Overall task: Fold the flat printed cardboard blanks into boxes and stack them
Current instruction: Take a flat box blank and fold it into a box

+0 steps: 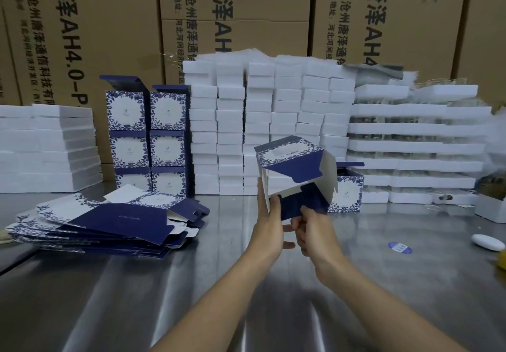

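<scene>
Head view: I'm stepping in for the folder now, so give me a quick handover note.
Left hand steadies the side of the half-formed blue-and-white printed cardboard box, held above the steel table.
Right hand is folding its navy bottom flap.
Done: six folded boxes in two stacks, one more folded box behind the hands.
Left: close this box, stack it, then fold the pile of flat blanks.

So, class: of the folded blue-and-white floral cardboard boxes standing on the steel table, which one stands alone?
The folded floral box right of the hands, behind the half-folded one; the others form a stack at left.
</scene>
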Available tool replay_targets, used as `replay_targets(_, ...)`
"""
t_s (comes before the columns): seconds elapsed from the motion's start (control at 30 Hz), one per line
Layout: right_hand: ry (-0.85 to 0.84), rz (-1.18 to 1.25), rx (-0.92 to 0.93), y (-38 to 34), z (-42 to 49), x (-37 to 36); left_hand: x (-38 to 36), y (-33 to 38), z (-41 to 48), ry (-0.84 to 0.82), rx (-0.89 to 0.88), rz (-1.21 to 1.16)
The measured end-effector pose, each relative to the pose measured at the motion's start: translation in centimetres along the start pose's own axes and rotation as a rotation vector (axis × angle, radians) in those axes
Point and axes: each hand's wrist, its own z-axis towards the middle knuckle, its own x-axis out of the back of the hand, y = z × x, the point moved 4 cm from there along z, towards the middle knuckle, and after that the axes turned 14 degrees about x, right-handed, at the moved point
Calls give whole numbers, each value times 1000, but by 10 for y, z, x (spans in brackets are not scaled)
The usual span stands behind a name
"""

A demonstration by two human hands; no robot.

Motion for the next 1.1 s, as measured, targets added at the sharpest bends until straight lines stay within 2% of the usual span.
replay_targets(0.23,-75,81,-31,4,-4,-7,-8,-3,-6,-73,90,10)
replay_targets(0.4,-111,43,64,1,-5,-8,-5,-2,-5,-65,89,3)
replay_targets(0.57,-27,87,94,1,-2,-7,-10,-3,-6,-101,85,-27)
replay_targets(0.73,-58,77,30,3,1,-3,-3,1,-7,-32,65,-94)
replay_targets(0.93,105,122,-41,-1,16,22,12,8,-4,33,41,-90)
replay_targets(1.1,152,93,-29,1,20,32,12,7,-2,26,36,-46)
